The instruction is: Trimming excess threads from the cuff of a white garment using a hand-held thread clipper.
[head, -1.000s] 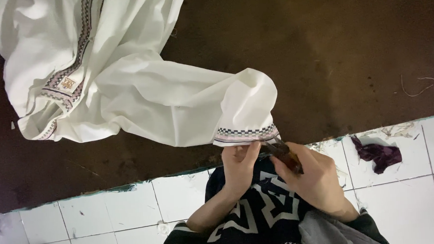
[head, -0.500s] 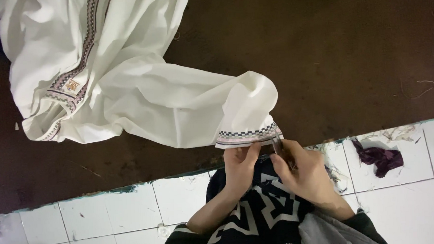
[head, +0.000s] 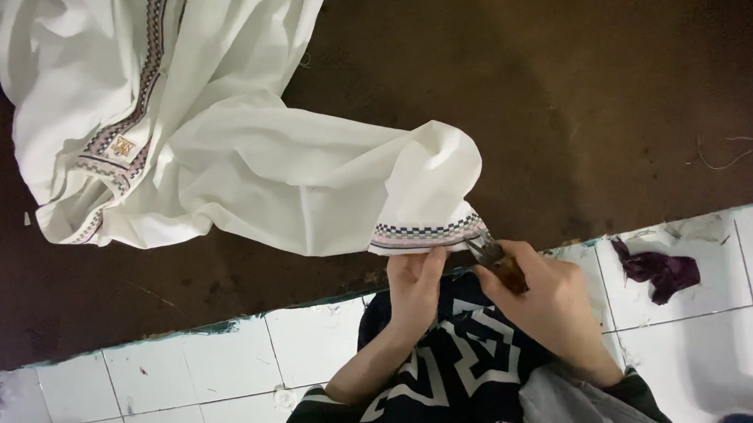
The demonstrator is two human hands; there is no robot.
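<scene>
Dark brown floor edged by white tiles, white garment spread on it, left hand pinching its patterned cuff, right hand closed on small snips beside cuff, purple scrap right of cuff

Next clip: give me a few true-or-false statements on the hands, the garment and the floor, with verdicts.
1. The left hand pinches the patterned cuff of the white garment. True.
2. The right hand is empty. False: it holds small thread snips pointed at the cuff.
3. The garment lies wholly on the white tiles. False: it lies on the dark brown surface.
4. A purple cloth scrap lies on the white tiles at the right. True.
5. The garment is plain, without trim. False: patterned bands run along it.
</scene>
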